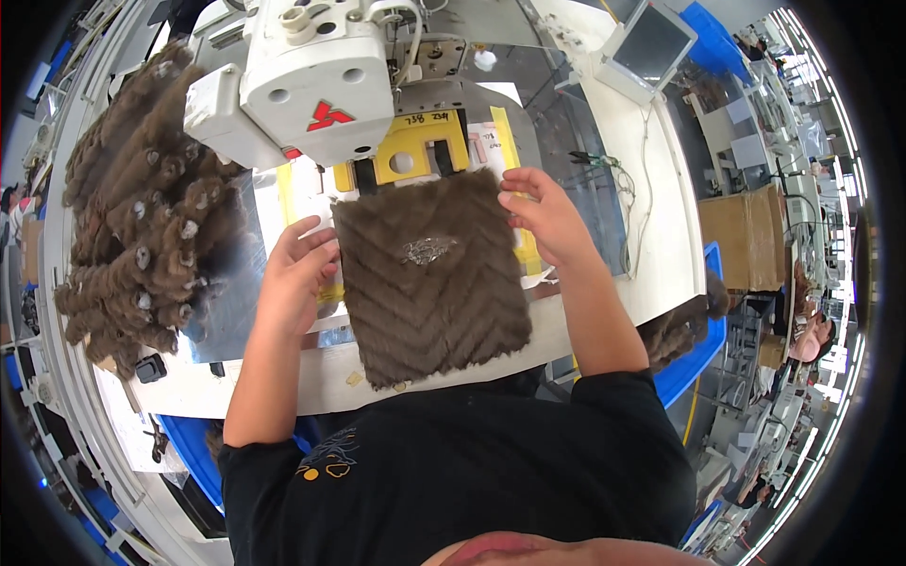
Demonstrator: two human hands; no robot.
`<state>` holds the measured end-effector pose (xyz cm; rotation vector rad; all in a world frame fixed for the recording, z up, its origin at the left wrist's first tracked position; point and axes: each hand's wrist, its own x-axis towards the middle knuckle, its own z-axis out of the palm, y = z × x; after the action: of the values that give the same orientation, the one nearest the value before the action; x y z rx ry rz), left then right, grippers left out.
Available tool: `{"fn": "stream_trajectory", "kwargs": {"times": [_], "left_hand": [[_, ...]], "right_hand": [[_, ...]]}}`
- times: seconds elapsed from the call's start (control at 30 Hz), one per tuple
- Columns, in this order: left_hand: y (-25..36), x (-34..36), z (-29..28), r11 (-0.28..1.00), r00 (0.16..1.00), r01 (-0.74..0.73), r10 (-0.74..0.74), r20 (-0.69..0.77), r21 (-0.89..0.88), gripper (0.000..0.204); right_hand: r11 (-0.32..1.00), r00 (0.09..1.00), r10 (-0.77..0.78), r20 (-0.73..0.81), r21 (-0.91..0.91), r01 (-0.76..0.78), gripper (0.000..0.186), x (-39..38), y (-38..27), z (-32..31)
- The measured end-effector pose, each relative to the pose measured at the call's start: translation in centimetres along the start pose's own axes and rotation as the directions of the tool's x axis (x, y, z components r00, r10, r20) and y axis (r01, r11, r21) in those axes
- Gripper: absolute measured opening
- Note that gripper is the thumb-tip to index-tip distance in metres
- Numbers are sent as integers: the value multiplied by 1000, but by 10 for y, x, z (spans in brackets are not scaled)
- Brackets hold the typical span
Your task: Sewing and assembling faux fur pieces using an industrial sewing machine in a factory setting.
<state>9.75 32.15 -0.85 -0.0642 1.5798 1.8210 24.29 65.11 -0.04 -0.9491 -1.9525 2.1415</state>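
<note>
Furry, matt brown cloth (429, 321) beside a smooth white machine (321, 90)
The cloth looks thick and soft, its dull pile ridged in chevrons, with a glossy, crinkled silvery patch (431, 250) on it; the machine's casing has a lightly shiny painted finish, and the yellow plate (422, 141) below it is flat and smooth, plastic or painted metal, hard to tell which; the grey sheet (222, 330) looks like reflective metal, the pale table (670, 217) smooth; the heap (142, 217) at the left shows the same fluffy, matt pile with paler tufts; at the right, the blue bin (687, 373) looks like smooth plastic, the box (741, 241) like dull cardboard; the black shirt (472, 462) is matt cloth.
</note>
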Motion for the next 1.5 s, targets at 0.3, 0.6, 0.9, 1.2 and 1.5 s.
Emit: {"fn": "stream_trajectory", "kwargs": {"times": [0.3,0.6,0.9,1.2,1.5], "left_hand": [[-7,7,40,738,977,-202,196,82,644,57],[-11,10,31,592,906,-262,423,-18,762,52],[-14,11,31,499,867,-326,496,44,803,43],[-14,17,23,355,821,-330,565,81,875,31],[-1,49,19,145,790,-343,580,201,928,33]], "right_hand": [[822,994,-102,-45,-566,59,33,-10,0,2],[762,980,-191,-46,-637,119,29,6,-9,23],[734,975,-202,-88,-673,91,28,4,-2,22],[679,961,-275,-19,-711,180,32,7,-2,34],[530,917,-389,84,-794,297,31,30,-13,35]]}}
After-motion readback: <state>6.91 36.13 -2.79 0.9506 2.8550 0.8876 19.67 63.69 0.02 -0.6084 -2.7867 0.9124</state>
